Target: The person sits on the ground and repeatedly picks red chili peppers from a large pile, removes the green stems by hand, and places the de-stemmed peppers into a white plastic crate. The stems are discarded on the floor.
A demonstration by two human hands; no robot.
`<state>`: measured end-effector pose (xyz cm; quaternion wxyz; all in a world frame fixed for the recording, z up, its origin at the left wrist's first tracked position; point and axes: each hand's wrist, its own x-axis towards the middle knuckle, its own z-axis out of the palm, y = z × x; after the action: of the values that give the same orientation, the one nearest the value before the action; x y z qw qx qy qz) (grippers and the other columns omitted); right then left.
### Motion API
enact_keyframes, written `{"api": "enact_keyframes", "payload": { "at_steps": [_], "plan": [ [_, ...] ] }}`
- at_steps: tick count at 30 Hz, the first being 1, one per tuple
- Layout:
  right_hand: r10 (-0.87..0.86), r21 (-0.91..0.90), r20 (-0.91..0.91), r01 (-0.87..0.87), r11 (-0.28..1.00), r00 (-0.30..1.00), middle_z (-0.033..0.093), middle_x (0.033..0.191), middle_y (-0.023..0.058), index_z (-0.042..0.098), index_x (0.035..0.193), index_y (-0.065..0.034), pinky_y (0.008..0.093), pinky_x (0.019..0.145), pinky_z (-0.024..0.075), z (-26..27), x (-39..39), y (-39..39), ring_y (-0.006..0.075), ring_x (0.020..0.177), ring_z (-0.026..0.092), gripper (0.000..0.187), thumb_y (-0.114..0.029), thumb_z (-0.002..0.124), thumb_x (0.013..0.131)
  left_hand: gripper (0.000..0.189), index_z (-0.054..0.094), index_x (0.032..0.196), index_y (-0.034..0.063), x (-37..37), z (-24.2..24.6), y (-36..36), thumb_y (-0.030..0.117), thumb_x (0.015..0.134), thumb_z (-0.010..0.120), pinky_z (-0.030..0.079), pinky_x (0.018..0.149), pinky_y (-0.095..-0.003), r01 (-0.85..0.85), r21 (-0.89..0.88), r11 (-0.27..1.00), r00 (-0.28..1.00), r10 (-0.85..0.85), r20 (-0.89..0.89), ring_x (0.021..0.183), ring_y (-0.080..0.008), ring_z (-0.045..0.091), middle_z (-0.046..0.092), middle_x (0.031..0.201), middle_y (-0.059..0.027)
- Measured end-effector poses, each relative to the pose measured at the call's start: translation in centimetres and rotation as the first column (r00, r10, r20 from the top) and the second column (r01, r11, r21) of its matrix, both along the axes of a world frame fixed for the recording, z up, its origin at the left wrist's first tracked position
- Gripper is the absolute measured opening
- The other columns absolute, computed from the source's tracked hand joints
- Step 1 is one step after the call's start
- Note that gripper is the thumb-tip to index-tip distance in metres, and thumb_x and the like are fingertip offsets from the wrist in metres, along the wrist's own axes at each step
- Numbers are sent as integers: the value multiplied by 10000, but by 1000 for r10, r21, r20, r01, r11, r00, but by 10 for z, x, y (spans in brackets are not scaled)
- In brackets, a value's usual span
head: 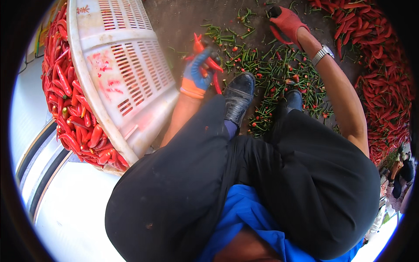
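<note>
My left hand (198,72), in a blue and orange glove, is closed around several red chili peppers (214,64) beside the white slotted plastic crate (131,70). Their tips stick out on both sides of the fingers; part of the bunch is blurred. My right hand (288,24) wears a red knitted glove with dark fingertips and reaches out over the floor. Along its underside curves one red chili pepper (281,35), which appears held by the curled fingers. Green chili stems (275,70), some with red cap ends, litter the floor between the hands and around my shoes.
Red chili peppers (70,104) fill the crate up to its rim at left. A long heap of red chili peppers (384,72) covers the floor at right. My black shoes (240,95) stand among the stems. Other people (397,183) are at the far right edge.
</note>
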<state>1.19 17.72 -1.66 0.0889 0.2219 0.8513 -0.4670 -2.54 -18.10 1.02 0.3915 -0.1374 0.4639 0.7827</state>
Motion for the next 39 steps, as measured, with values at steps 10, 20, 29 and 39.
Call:
{"api": "enact_keyframes", "payload": {
  "at_steps": [10,20,29,39],
  "plan": [
    [176,15,-310,-181,983,934,682,1106,206,598,1108,-41,485,844,533,32,15,-152,421,1045,636,338,-290,697,902,511,622,1310,56,7,16,4,-75,821,696,519,1045,-407,363,-56,930,925,-367,-93,1200,-290,652,683,1278,-113],
    [420,598,47,-362,715,906,638,1195,137,653,1211,-142,457,917,527,42,13,-134,366,1142,625,402,-198,751,825,292,673,1237,53,9,26,-12,103,949,673,559,819,-368,50,-171,984,988,-24,150,1033,-192,656,721,1108,-81],
    [863,363,-176,-784,504,473,644,1121,131,675,1094,-116,442,911,521,3,26,-207,331,1055,640,242,-254,699,897,291,688,1196,50,-26,29,-35,108,912,707,579,898,-396,-222,-418,881,865,-21,-502,1009,-230,702,724,1093,-79],
    [-312,-646,-114,168,745,943,705,957,66,656,1080,-39,315,724,516,32,44,-99,161,837,654,245,-205,737,920,331,680,1186,28,10,29,31,114,883,781,606,742,-375,83,-175,981,990,-61,131,893,-244,731,735,1004,-122]
  ]
}}
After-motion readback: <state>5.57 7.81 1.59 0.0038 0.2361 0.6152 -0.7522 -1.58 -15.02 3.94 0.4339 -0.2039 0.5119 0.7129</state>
